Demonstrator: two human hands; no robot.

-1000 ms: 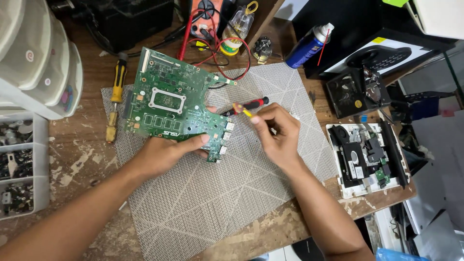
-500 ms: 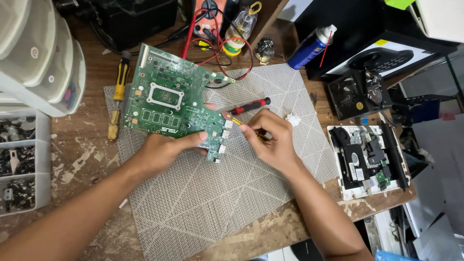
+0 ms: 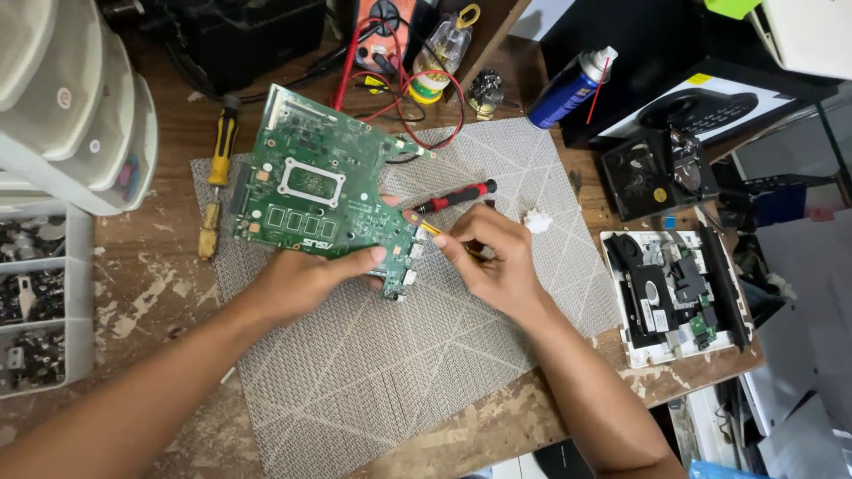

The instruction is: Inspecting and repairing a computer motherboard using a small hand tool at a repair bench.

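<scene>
A green circuit board with a square socket cutout is held tilted above a grey woven mat. My left hand grips the board's near edge, thumb on top. My right hand pinches a thin yellow-handled tool, whose tip touches the board's right edge near its connectors. A red-and-black screwdriver lies on the mat just beyond my right hand.
A yellow-handled screwdriver lies left of the mat. A blue spray can, red wires and a small bottle sit at the back. An opened white device lies at right. Parts trays stand at left.
The board has tilted a little and shifted under my left hand. My right hand moved the yellow tool closer in, onto the board's right edge.
</scene>
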